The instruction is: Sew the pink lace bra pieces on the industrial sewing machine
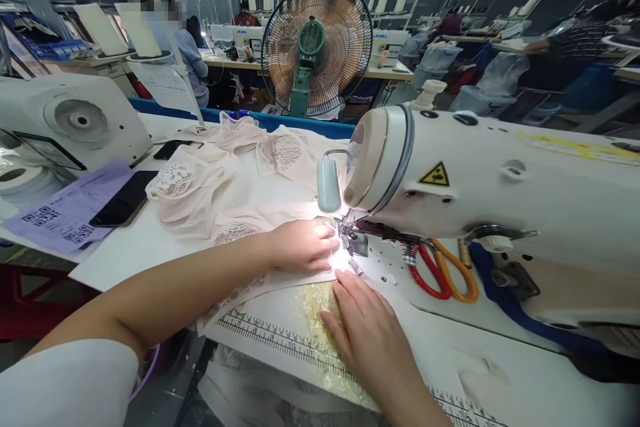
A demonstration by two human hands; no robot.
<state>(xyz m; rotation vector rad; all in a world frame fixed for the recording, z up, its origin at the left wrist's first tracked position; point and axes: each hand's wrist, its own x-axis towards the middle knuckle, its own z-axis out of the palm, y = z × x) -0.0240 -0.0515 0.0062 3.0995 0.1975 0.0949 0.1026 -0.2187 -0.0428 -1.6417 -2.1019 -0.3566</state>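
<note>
Fabric [215,193] spreads over the tabletop [125,247], its near edge under the presser foot [351,242]. My left hand [300,247] presses flat on it beside the foot. My right hand [365,327] lies flat, gripping nothing. Risk, as I judge it: fingertips this close could meet the needle, and uneven pressure would skew the seam.

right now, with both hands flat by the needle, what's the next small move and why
Probably ease the pale fabric a little toward the presser foot. The left hand presses it flat beside the foot, and the right hand lies flat just in front, so both are placed to guide it.
</note>
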